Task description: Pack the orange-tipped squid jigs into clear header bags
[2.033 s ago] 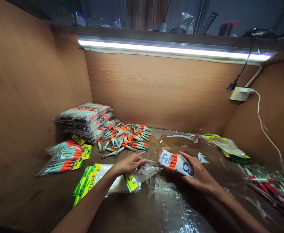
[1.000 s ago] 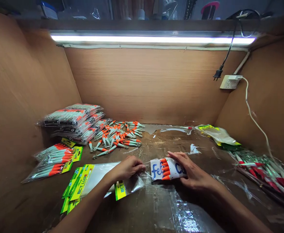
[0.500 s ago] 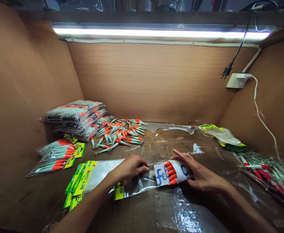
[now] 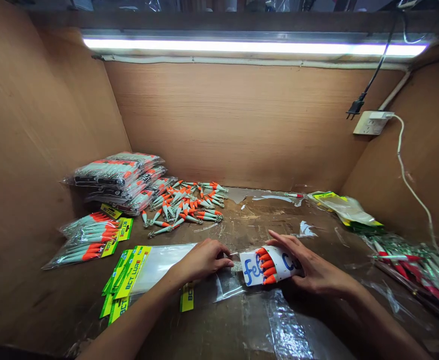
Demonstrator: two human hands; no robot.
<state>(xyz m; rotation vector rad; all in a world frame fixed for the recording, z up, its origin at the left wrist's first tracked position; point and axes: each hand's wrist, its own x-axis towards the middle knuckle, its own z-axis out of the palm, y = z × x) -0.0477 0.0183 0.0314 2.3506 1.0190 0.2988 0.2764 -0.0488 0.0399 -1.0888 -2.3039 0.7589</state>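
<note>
White card (image 4: pixel 286 262), blue lettering on it, curls round a row of lures (image 4: pixel 267 267); their orange tips show and point left. Right hand (image 4: pixel 298 262) holds this card at its right end, thumb below, fingers above, over the middle of the tabletop (image 4: pixel 211 330). Left hand (image 4: pixel 208 259) narrow, thumb and fingertips close together above a clear bag (image 4: pixel 230 290); cannot tell whether film is pinched between them. Bag lies flat with its yellow header (image 4: pixel 187 298) at the left, opposite the card. Card's left end is at the bag's right end; cannot tell whether it is inside. Further left, stacked bags (image 4: pixel 162 262) with yellow-green headers, partly behind the left forearm. Toward the left edge: filled bags (image 4: pixel 87 242) lying flat and, behind them near the back left corner, a pile of packs (image 4: pixel 117 175). Loose lures (image 4: pixel 185 205), orange and pale, form a heap beside the pile, near the back edge. Near the right edge: more flat bags (image 4: pixel 349 210) and, nearer, a heap of red-and-white lures (image 4: pixel 414 272). Paper scrap (image 4: pixel 307 229) lies just behind the right hand. Lit tube lamp (image 4: pixel 242 47) runs above the back edge.
</note>
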